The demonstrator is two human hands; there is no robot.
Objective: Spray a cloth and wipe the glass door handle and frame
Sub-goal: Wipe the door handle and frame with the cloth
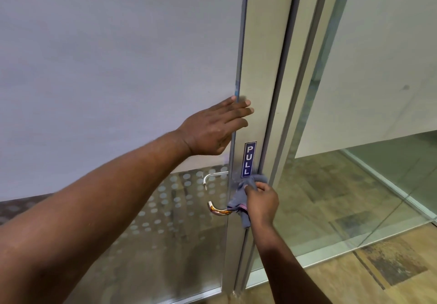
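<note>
A glass door with frosted film fills the left of the view, and its pale metal frame (264,67) runs down the middle. My left hand (212,128) lies flat with straight fingers against the door's glass and frame edge, above a blue PULL sticker (249,159). My right hand (261,203) grips a bunched grey-blue cloth (241,197) and presses it on the frame just below the sticker. A shiny curved lever handle (218,210) sticks out left from under the cloth. A second silver handle (212,177) shows through the glass on the far side.
To the right stand a fixed glass panel (331,173) with frosted film on top and a further glass partition behind it. The floor (390,268) has worn wood-look tiles. No spray bottle is in view.
</note>
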